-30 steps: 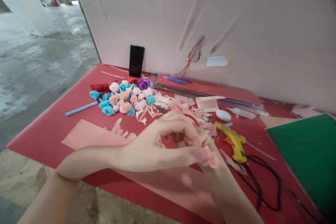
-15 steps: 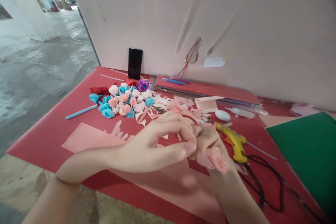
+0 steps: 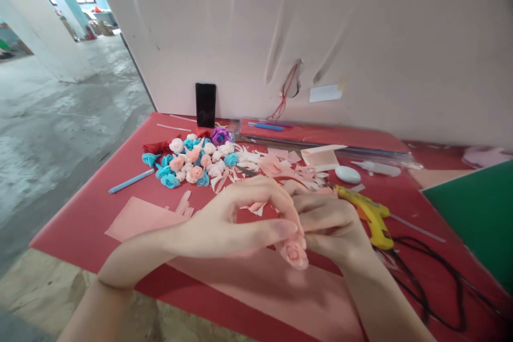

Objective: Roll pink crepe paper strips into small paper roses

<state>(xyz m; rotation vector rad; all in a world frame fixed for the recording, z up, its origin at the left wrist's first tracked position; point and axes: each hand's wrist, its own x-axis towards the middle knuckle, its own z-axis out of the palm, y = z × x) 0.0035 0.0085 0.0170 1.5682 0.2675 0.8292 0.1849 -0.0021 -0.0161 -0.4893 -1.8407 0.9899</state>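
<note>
A small pink paper rose [image 3: 295, 254] hangs bloom-down between my two hands, just above the table. My left hand [image 3: 244, 219] comes in from the left, thumb and forefinger pinched at the rose's base. Curled fingers of my right hand [image 3: 332, 222] meet the same base from the other side; their tips are partly hidden. Behind my hands lie scissors with red-orange handles [image 3: 289, 179], partly covered, among pink and white paper scraps [image 3: 276, 163]. Below the rose, a long pink paper sheet [image 3: 256, 288] is spread on the red table [image 3: 90, 224].
Paper roses in white, blue, peach and purple [image 3: 194, 163] are heaped at the back left. A yellow glue gun [image 3: 371, 216] with a black cord [image 3: 449, 272] lies at right, near a green board [image 3: 476, 214]. A phone [image 3: 206, 105] leans against the wall.
The pink rose has swung left, from below my right wrist to between my hands. My right hand has turned, showing its back and knuckles. The view has shifted slightly.
</note>
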